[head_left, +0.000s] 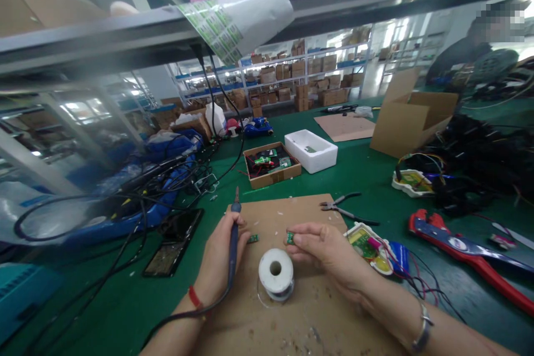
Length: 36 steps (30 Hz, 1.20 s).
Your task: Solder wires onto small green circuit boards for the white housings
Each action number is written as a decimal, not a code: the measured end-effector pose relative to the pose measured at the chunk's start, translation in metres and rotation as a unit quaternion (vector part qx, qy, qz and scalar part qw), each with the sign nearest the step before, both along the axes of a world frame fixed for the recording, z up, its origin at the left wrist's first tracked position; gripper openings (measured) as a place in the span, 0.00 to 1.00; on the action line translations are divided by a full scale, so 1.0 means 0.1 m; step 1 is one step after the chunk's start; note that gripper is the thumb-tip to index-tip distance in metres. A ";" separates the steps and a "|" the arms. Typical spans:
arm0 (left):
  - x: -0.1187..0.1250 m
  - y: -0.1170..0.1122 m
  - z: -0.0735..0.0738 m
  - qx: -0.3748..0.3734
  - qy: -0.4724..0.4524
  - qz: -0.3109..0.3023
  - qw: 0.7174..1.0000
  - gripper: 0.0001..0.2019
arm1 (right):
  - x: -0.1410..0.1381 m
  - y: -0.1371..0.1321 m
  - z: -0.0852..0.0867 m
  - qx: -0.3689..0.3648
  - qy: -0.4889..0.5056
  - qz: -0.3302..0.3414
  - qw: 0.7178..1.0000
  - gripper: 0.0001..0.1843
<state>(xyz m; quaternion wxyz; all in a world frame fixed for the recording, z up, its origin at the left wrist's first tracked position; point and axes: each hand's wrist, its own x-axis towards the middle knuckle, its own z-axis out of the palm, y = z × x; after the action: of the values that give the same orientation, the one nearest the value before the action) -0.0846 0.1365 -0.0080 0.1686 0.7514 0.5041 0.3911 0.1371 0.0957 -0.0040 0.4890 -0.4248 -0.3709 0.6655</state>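
The right hand (pixel 321 247) pinches a small green board (pixel 290 238) above a cardboard sheet (pixel 287 317), while the left hand (pixel 221 256) is closed round a soldering iron (pixel 234 233), its tip pointing far. A solder spool (pixel 276 273) sits between them, and a second board (pixel 252 239) lies just beside the left hand. A careless swing of the iron could burn the right hand, and its cord (pixel 187 314), trailing past the left wrist, could snag. The boards' details are too small to make out.

The green workbench (pixel 125 300) holds a foam tray (pixel 311 151) and cardboard carton (pixel 413 117) (flaps up).
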 end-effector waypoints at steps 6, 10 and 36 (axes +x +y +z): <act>0.18 -0.30 0.13 0.066 -0.041 -0.028 0.997 0.09 | -0.02 -0.02 0.03 0.031 -0.056 0.026 0.998 0.17; 0.36 -0.52 0.18 0.074 -0.067 -0.065 0.993 0.13 | -0.05 -0.05 0.01 0.050 -0.090 0.032 0.994 0.14; 0.54 -0.50 -0.10 -0.061 -0.213 -0.135 0.966 0.11 | 0.26 -0.05 0.29 0.281 -0.288 -0.210 0.891 0.08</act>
<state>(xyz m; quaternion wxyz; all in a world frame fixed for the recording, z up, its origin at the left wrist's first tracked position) -0.0301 0.0862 -0.0182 0.3691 0.7000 0.3735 0.4840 0.1626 0.0906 0.0249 0.5879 -0.5110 -0.5689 0.2638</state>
